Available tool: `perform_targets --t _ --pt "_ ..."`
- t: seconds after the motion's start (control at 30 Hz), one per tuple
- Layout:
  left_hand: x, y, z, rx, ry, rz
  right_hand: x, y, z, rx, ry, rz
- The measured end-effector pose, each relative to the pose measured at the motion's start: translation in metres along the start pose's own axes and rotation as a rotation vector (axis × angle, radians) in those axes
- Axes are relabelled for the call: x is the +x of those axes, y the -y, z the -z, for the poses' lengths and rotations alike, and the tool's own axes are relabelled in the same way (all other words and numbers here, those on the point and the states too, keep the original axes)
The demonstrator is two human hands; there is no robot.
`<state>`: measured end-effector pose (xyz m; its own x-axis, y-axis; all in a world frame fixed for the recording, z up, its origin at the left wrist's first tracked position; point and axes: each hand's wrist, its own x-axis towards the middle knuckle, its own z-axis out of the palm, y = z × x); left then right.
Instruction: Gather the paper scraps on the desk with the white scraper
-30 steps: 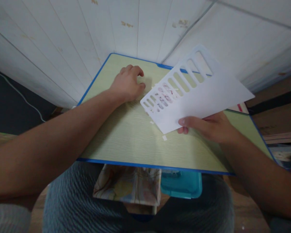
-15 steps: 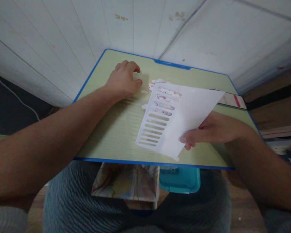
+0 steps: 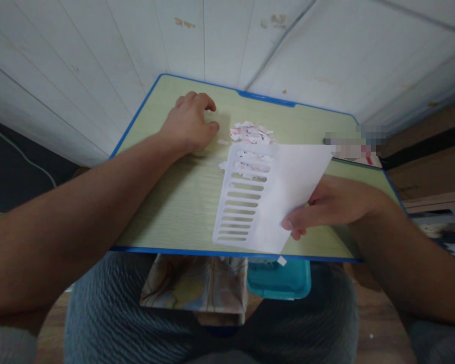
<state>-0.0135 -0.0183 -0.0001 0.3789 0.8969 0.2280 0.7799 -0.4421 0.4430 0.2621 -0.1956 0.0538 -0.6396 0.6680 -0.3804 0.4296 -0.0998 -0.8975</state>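
Observation:
My right hand (image 3: pixel 314 207) grips a thin white sheet (image 3: pixel 296 187) with a row of slots along its left side. Thumb on top, the fingers go underneath, mostly hidden. The sheet is held tilted over the table, partly covering a pile of torn paper scraps (image 3: pixel 250 132); more scraps show through its upper slots. Left of the pile, my left hand (image 3: pixel 191 121) is curled around what looks like a see-through container (image 3: pixel 211 116), mostly hidden by the hand. One small scrap (image 3: pixel 223 142) lies between hand and pile. Another white bit (image 3: pixel 282 261) is below the sheet, at the table's front edge.
The light green table (image 3: pixel 167 212) has a blue rim and stands against a white panelled wall (image 3: pixel 129 40). A phone-like flat object (image 3: pixel 358 155), partly blurred out, lies at right. Below the front edge are a patterned fabric box (image 3: pixel 197 285) and a teal lidded box (image 3: pixel 280 280).
The slotted sheet has moved down towards me, uncovering more of the scrap pile. A small white bit has come off the sheet's lower corner. My left hand stays nearly in place.

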Motion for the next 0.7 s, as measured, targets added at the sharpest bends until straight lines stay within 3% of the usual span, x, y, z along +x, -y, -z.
perform_targets --t 0.27,0.43,0.53,0.7 --pt "0.001 0.002 -0.002 0.049 -0.012 0.000 -0.001 0.002 0.001 -0.008 0.038 0.014" --pt "0.000 0.005 -0.001 0.041 -0.021 -0.008 0.009 -0.002 -0.004 0.043 -0.066 0.122" --pt "0.001 0.007 0.000 0.052 -0.005 0.010 0.018 -0.007 -0.004 0.096 -0.299 0.276" --pt "0.005 0.014 -0.003 0.049 -0.055 0.021 0.025 -0.016 0.002 -0.088 -0.969 0.377"
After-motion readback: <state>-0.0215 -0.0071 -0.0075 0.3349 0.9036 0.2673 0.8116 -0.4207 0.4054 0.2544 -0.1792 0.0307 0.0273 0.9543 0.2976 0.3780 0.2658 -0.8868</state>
